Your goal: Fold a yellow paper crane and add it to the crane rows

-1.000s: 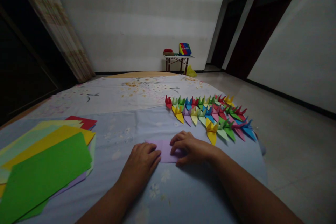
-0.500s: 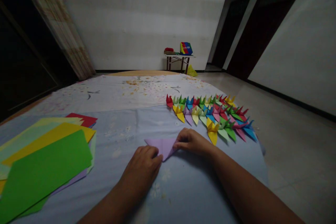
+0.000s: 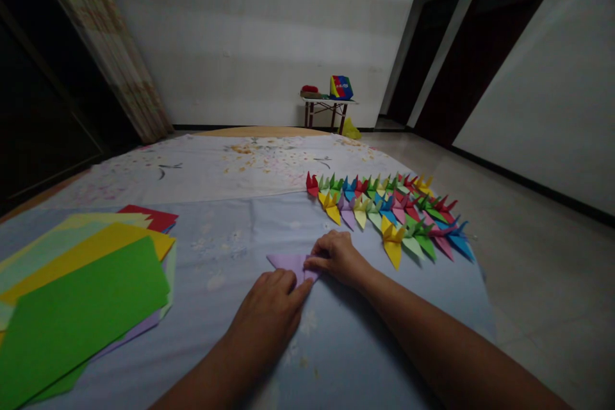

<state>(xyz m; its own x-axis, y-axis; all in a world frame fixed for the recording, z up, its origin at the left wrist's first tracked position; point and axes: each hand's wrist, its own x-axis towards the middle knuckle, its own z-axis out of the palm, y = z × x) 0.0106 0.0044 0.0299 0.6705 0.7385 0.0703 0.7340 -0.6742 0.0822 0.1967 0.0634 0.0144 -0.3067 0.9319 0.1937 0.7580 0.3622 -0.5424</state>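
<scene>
Right hand [image 3: 337, 258], fingers close together, presses the folded lilac origami paper [image 3: 288, 261] at its left, holding it flat; left hand [image 3: 271, 311] pins the paper's lower tip against the cloth; origami cranes [image 3: 384, 214] lie beyond the right hand.

"What stood at the back of the room?"

"A pale wall [image 3: 250, 38] across the top of the frame, with a small table [image 3: 327, 103] against it, right of centre."

"And upper left?"

"A patterned curtain [image 3: 103, 32] hung there, beside a dark opening [image 3: 38, 109]."

"The right side?"

"Two dark doorways [image 3: 485, 45] at upper right, then a white wall [image 3: 542, 90] with black skirting [image 3: 528, 186] along a pale floor [image 3: 542, 295]."

"How was the light?"

"Dim, and darkest toward the left."
</scene>
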